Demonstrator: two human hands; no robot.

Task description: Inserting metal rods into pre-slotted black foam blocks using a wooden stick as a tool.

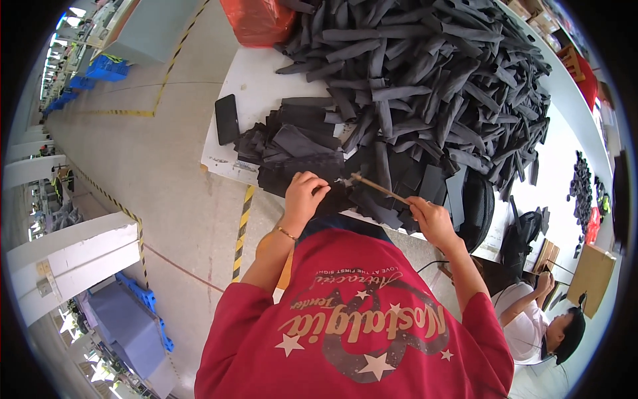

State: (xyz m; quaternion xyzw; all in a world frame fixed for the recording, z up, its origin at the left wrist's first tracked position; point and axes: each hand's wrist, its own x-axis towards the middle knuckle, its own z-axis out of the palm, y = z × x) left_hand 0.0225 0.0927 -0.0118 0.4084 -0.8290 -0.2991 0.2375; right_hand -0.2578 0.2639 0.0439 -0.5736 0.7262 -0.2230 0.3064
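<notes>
My right hand [433, 221] is closed round the near end of a thin light-brown stick [382, 188]. Its far tip points left, above the dark pieces near my left hand. My left hand [306, 197] is closed in a pinch at the edge of a black fabric piece [337, 198] by the table's front edge. Just beyond that hand lies a loose stack of flat dark fabric pieces [296, 143]. A large heap of narrow, tube-like dark fabric pieces [425, 86] covers the back of the white table [256, 73].
A black phone [226, 120] lies at the table's left corner, and a red plastic bag [259, 23] stands behind it. A black mesh item [477, 209] and a black bag [522, 236] are to the right. Another person [538, 322] sits at the lower right.
</notes>
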